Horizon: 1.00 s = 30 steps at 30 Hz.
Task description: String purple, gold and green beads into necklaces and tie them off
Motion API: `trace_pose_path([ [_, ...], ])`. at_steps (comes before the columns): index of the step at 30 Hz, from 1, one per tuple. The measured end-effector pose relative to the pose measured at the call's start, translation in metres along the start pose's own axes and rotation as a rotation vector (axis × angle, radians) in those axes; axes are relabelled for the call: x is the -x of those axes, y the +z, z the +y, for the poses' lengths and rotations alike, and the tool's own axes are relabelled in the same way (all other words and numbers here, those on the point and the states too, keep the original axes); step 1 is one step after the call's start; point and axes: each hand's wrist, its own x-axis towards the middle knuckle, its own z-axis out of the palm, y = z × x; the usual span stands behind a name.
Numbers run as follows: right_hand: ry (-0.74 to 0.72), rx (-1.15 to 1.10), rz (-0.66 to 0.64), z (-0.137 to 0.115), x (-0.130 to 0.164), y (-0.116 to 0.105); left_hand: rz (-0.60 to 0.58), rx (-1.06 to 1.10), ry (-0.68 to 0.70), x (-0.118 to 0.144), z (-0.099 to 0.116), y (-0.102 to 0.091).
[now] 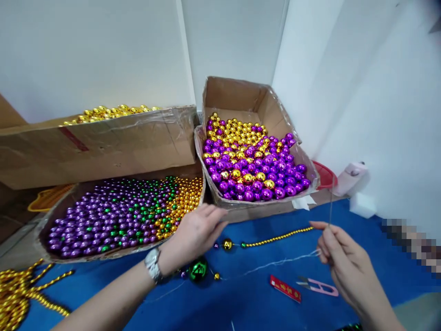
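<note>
My right hand pinches a thin upright needle. White thread runs from this hand to a small gold bead beside a large green bead. My left hand, with a silver watch on the wrist, hovers over the front edge of the small-bead box; its fingers are stretched out and seem to hold nothing. Just past those fingers, a strand of little gold beads lies on the blue table, joined to a green bead and a larger gold bead.
Behind stands a carton of larger purple and gold beads. A box of gold beads rises at left. Pink thread snips and a red packet lie near my right hand. Gold bead strands are heaped at lower left.
</note>
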Motion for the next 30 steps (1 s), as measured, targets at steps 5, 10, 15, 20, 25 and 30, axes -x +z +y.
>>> trace_pose_path([
  [5, 0.062, 0.12, -0.176, 0.013, 0.016, 0.008, 0.095, -0.291, -0.113, -0.069, -0.033, -0.017],
  [10, 0.063, 0.214, -0.306, 0.014, 0.03, 0.025, 0.014, -0.37, -0.187, -0.102, -0.059, -0.006],
  [15, -0.049, 0.277, -0.418, 0.007, 0.044, 0.047, 0.035, -0.274, -0.199, -0.103, -0.057, -0.002],
  [20, -0.234, 0.284, -0.45, 0.005, 0.057, 0.063, 0.192, 0.3, -0.277, -0.07, -0.025, -0.006],
  [25, -0.423, 0.34, -0.392, 0.011, 0.061, 0.07, 0.204, 1.609, -0.595, -0.023, 0.007, 0.005],
  [30, -0.488, 0.424, -0.424, 0.02, 0.06, 0.068, 0.189, 1.937, -0.768, 0.009, 0.008, 0.015],
])
